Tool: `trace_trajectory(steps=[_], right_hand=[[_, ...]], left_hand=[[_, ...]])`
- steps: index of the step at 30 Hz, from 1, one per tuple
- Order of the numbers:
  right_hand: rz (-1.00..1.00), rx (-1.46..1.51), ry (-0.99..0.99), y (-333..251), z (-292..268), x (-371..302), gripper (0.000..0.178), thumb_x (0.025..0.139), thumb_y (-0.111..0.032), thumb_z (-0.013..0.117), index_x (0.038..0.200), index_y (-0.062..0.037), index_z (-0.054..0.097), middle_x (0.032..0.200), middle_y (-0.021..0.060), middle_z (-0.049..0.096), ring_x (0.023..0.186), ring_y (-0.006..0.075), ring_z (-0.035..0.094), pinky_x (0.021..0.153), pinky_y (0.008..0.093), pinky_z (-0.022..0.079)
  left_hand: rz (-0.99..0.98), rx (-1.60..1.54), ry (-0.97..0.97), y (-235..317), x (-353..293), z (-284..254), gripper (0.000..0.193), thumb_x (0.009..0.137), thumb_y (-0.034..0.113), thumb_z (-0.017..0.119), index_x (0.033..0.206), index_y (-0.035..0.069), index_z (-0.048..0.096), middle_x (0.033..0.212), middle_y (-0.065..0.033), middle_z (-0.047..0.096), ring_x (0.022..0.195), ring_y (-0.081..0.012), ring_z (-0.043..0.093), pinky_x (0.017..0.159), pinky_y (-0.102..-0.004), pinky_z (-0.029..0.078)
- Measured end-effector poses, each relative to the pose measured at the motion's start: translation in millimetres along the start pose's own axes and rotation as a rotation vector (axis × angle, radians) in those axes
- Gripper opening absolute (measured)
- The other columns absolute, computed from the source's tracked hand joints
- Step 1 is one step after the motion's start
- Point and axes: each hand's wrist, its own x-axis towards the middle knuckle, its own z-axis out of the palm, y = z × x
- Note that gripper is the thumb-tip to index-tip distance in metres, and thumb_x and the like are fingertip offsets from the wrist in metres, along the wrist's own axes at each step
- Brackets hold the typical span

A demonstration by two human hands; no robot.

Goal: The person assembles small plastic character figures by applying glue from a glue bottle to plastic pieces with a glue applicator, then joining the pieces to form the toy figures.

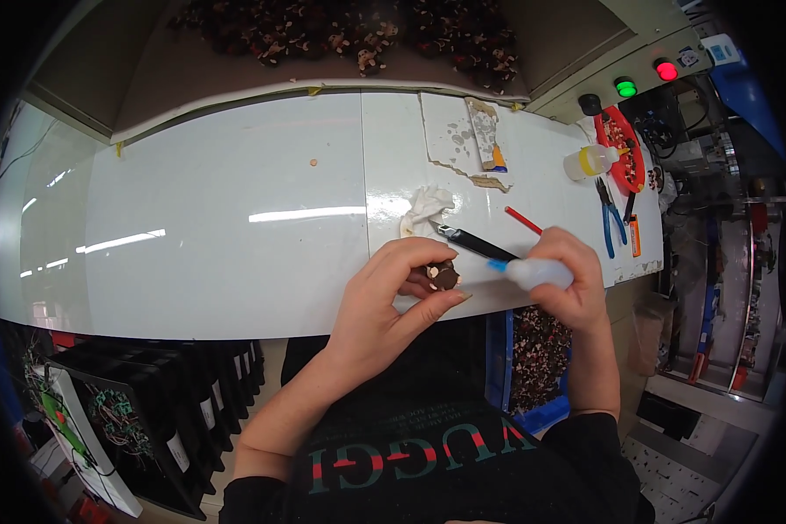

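Observation:
Between the thumb and fingers of my left hand point(380, 297) is a small dark brown piece with cream-coloured bits point(445, 278), apparently a little figurine. It is held just above the near edge of the white table point(306, 253). My right hand point(581, 284) is wrapped round a small white squeeze bottle point(541, 274), lying nearly level with its blue tip pointing left toward the brown piece. The tip and the piece are apart. Beyond the hands lie a black utility knife point(476, 244), a crumpled white tissue point(426, 210) and a thin red stick point(523, 220).
Torn cardboard point(445, 140) lies farther back. At right are blue-handled pliers point(608, 223), an orange box point(635, 237), a yellow-tipped bottle point(588, 162) and a red tray point(639, 175). Similar brown pieces point(323, 35) fill the far bay. A blue crate point(498, 362) sits below the table.

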Motion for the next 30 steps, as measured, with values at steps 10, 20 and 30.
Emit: trace_trajectory(steps=[10,20,30], right_hand=[[0.355,0.014,0.437,56.8,-17.1,28.6,0.043,0.083,-0.019,0.068,0.118,0.0001,0.051,0.101,0.0073,0.058,0.087,0.0127,0.053,0.077,0.0252,0.044],[0.021,-0.001,0.869,6.4,14.9,-32.3,0.048,0.072,-0.001,0.072,0.113,0.0003,0.047,0.109,0.0126,0.05,0.099,0.0215,0.05,0.091,0.0337,0.039],[-0.106,0.171,0.347,-8.1,46.2,-9.4,0.042,0.071,0.001,0.071,0.107,-0.004,0.051,0.104,0.0117,0.053,0.098,0.0287,0.052,0.084,0.0356,0.045]], left_hand=[[-0.068,-0.11,0.017,12.4,-2.9,11.7,0.034,0.087,0.006,0.063,0.118,0.001,0.051,0.11,-0.009,0.057,0.094,-0.0141,0.061,0.08,-0.0263,0.051],[-0.122,-0.173,0.011,5.7,7.2,30.4,0.034,0.089,0.005,0.062,0.12,-0.001,0.05,0.106,-0.0084,0.059,0.091,-0.0116,0.061,0.079,-0.0245,0.051],[-0.146,-0.087,0.002,14.6,9.0,51.5,0.033,0.089,0.003,0.06,0.12,-0.002,0.05,0.113,-0.0109,0.056,0.095,-0.0154,0.062,0.083,-0.0272,0.052]])
